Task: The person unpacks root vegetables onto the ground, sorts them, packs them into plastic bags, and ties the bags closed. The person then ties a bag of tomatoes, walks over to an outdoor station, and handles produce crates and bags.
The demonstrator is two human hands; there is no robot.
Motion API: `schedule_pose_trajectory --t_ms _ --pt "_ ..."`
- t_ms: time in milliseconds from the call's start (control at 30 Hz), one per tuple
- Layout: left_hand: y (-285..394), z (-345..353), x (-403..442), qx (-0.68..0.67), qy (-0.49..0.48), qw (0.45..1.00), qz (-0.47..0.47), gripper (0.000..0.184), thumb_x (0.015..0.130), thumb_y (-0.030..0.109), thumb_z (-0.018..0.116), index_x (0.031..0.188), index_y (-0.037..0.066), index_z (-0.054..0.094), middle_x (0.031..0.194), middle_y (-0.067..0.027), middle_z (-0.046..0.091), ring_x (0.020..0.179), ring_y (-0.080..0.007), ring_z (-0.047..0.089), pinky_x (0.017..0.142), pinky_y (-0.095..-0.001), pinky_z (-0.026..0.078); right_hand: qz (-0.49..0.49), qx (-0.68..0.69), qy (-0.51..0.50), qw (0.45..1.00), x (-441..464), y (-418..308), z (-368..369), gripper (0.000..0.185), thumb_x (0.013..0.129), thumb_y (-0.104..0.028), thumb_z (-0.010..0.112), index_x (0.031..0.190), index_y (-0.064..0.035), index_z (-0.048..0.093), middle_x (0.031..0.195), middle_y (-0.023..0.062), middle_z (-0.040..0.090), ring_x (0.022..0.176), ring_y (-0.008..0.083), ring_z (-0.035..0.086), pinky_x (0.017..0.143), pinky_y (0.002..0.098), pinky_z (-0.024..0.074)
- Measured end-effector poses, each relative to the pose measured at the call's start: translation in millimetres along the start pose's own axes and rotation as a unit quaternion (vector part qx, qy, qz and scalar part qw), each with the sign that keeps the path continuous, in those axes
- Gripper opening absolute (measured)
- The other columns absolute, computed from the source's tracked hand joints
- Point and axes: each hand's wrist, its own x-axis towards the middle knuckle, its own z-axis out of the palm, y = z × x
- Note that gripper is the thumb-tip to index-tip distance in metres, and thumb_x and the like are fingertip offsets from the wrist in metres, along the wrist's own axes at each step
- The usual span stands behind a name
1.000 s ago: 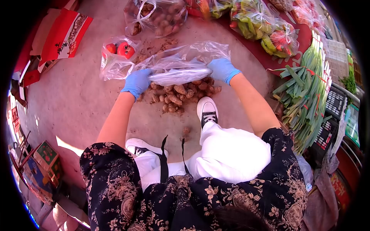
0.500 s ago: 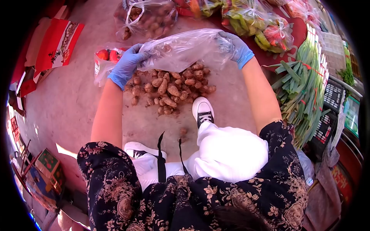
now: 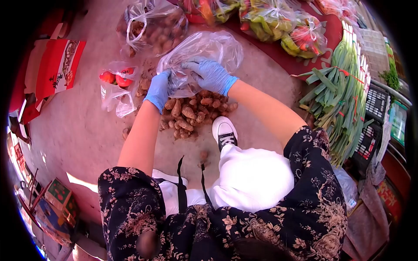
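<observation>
Gloved in blue, the left hand (image 3: 158,89) is clamped on an edge of a clear plastic bag (image 3: 228,50); by the right hand (image 3: 212,76), fingers half-curled, its film is touched, though a pinch cannot be confirmed. Edge-handling seems in hand, calling for delicate fingertips. Beneath, brown tubers (image 3: 188,114) are heaped on the ground (image 3: 102,143).

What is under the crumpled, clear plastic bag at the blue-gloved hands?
Brown, knobbly root vegetables, piled on the pinkish floor, show past the near edge of the bag; its crumpled film hides whatever lies beneath.
</observation>
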Motion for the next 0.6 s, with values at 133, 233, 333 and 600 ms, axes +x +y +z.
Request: schedule_pose_trajectory --t_ms 133,233,333,600 --pt "28 20 -45 0.109 0.021 0.987 0.113 0.021 0.091 0.023 0.05 0.099 0.008 0.062 0.061 0.0032 0.05 0.04 -0.0046 0.036 0.034 -0.0204 0.025 0.232 -0.108 -0.206 0.944 -8 41 29 0.041 0.077 -0.027 0.059 0.112 -0.0064 0.059 0.105 0.0153 0.06 0.099 0.0319 0.057 0.086 0.0392 0.0449" --pt "45 6 -46 0.042 0.04 0.987 0.152 0.015 0.089 0.016 0.054 0.098 0.008 0.063 0.065 0.0045 0.054 0.045 -0.0027 0.043 0.036 -0.0173 0.029 0.326 -0.137 -0.311 0.882 -5 71 8 0.046 0.079 -0.038 0.055 0.112 -0.0067 0.059 0.111 0.0182 0.059 0.103 0.0333 0.056 0.09 0.0392 0.0429" --pt "53 -1 -31 0.039 -0.036 0.985 0.164 0.025 0.09 0.012 0.052 0.113 0.005 0.055 0.071 0.0017 0.055 0.046 -0.003 0.042 0.039 -0.0167 0.031 0.372 -0.191 -0.311 0.853 -2 85 -17 0.051 0.081 -0.045 0.049 0.112 -0.0058 0.06 0.116 0.0183 0.056 0.107 0.0324 0.054 0.091 0.0384 0.0425" --pt "88 56 -24 0.112 -0.028 0.944 0.309 0.051 0.084 0.012 0.06 0.129 0.002 0.04 0.106 -0.0104 0.058 0.1 -0.0131 0.052 0.084 -0.0253 0.043 0.597 0.064 -0.101 0.794 37 90 -84 0.046 0.083 -0.041 0.048 0.105 -0.0021 0.061 0.102 0.0196 0.062 0.09 0.0335 0.062 0.079 0.039 0.0483"
